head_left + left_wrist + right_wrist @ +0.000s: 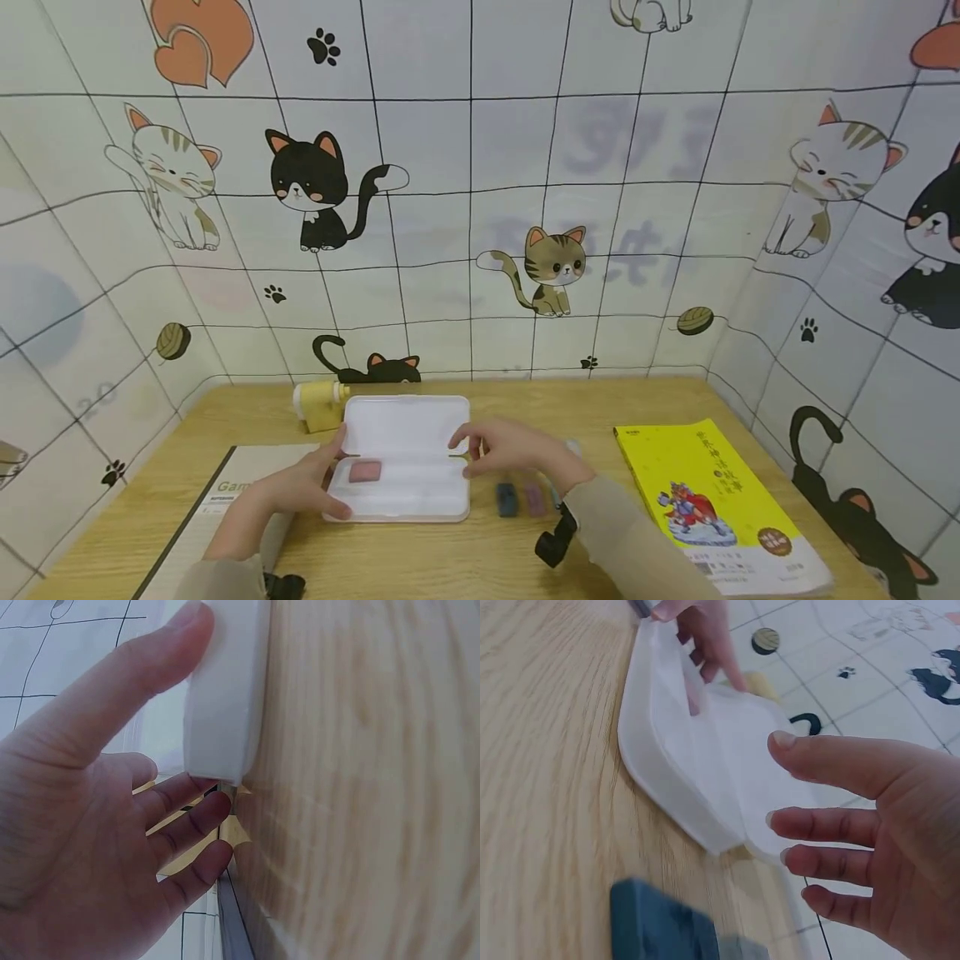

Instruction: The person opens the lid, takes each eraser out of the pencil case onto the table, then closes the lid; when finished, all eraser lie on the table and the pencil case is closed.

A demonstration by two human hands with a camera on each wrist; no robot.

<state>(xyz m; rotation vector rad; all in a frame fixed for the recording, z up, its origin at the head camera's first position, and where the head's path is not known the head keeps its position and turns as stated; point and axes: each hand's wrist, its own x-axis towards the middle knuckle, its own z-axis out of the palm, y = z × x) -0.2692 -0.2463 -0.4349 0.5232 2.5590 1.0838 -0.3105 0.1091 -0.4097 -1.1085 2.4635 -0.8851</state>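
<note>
A white pencil case (431, 500) lies open on the wooden table, its lid (408, 421) folded back. Inside, at the left, sits a pink eraser (365, 472). My left hand (296, 487) holds the case by its left end, thumb on the front corner and fingers around the side, as the thumb (161, 652) shows in the left wrist view. Over the right end, near the hinge, hovers my right hand (510, 448). Its fingers (832, 862) look relaxed and apart in the right wrist view, with nothing between them. Right of the case stands a dark blue block (507, 500).
Beside the blue block is a purple block (535, 500); other small items there are partly hidden by the right wrist. A yellow and white object (321, 404) stands behind the case at the left. A notebook (258, 457) lies left, a yellow book (675, 462) right.
</note>
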